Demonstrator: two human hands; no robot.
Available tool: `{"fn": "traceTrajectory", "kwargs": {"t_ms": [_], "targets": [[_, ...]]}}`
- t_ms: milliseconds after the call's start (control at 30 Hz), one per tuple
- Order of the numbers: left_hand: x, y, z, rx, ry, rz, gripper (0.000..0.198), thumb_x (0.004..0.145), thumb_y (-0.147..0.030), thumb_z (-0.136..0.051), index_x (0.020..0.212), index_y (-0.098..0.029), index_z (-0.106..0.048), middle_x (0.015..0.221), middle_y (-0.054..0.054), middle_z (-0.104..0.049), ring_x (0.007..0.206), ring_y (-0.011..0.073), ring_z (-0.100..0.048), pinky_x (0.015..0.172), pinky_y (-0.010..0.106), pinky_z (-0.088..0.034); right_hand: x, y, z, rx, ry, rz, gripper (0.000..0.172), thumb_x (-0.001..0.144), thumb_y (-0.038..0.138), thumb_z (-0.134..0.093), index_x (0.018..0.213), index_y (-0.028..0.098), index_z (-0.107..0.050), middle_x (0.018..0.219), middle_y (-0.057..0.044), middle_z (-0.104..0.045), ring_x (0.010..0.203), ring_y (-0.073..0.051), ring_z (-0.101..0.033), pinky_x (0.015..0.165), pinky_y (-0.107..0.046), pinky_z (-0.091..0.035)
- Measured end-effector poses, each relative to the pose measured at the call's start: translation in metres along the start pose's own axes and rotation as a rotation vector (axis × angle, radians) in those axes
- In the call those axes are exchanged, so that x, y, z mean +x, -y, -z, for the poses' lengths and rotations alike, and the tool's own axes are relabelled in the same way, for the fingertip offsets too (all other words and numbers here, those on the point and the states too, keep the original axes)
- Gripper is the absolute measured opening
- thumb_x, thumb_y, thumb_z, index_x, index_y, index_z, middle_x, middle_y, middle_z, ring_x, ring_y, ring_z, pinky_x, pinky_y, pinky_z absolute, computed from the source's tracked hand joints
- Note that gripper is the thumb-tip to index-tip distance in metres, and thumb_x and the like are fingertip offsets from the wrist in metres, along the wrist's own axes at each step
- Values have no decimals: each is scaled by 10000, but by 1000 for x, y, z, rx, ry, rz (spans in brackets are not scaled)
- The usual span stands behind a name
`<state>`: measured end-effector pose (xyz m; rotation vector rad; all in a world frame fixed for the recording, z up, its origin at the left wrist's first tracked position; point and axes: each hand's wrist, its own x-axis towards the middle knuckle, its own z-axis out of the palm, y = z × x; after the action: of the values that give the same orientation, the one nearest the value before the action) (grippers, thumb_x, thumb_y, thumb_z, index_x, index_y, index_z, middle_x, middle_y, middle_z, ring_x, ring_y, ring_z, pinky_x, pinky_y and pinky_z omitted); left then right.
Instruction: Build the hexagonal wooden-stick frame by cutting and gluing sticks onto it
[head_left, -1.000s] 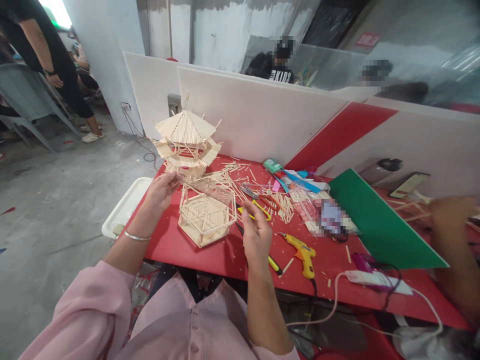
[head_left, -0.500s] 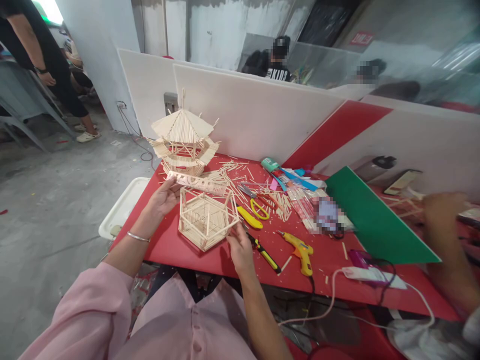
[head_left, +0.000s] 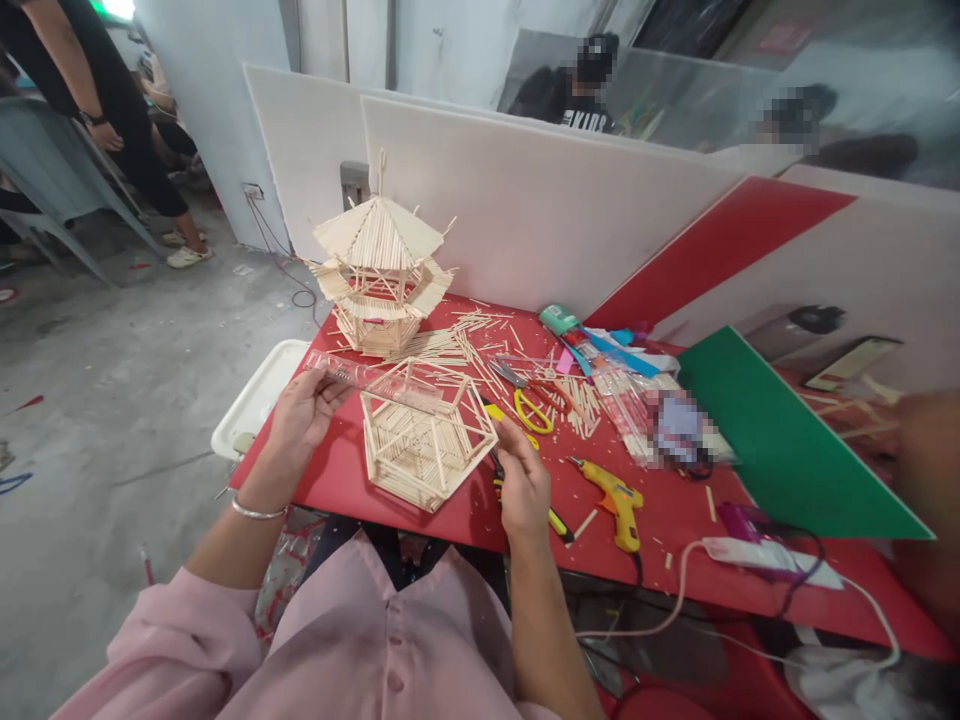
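Note:
My left hand (head_left: 309, 405) grips one end of a clear ruler (head_left: 375, 380), which reaches right, across the far side of a hexagonal stick frame (head_left: 420, 450). This frame is built of thin wooden sticks, with a slatted floor and raised rails. At its right corner my right hand (head_left: 521, 475) pinches the frame, tilting it above the red table. Behind the ruler stands a pagoda model (head_left: 381, 270) of the same sticks, with two roof tiers and a spire. Whether the ruler touches the frame I cannot tell.
Loose sticks (head_left: 480, 345) lie behind the frame. To the right are scissors (head_left: 532, 400), a utility knife (head_left: 559, 525), a yellow glue gun (head_left: 615, 500), stick packets (head_left: 626, 400) and a power strip (head_left: 772, 560). A green board (head_left: 795, 450) leans there, beside another person's blurred arm (head_left: 930, 490).
The stick frame has tilted more, and my right hand has shifted right and up along its corner. The ruler has turned, its face now looking more see-through. The camera view has swung slightly.

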<state>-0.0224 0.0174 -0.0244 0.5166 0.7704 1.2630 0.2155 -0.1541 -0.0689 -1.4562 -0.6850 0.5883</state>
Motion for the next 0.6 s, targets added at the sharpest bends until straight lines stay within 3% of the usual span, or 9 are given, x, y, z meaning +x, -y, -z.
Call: {"fn": "traceTrajectory", "kwargs": {"t_ms": [333, 600], "targets": [[-1, 1, -15, 27, -61, -69, 167, 795, -165, -668, 642, -159, -601, 639, 13, -697, 626, 139, -698, 646, 266, -615, -6, 10, -8, -152, 19, 24, 492, 838, 370, -537, 1306, 239, -610, 1352, -69, -606, 1251, -254, -546, 1101, -450, -381], [2, 2, -10, 31, -71, -115, 181, 728, -203, -742, 659, -159, -580, 634, -5, -690, 633, 148, -707, 626, 260, -606, -7, 12, -10, -178, 13, 32, 485, 841, 383, -542, 1299, 240, -617, 1322, -71, -626, 1217, -253, -569, 1079, -444, -405]]}}
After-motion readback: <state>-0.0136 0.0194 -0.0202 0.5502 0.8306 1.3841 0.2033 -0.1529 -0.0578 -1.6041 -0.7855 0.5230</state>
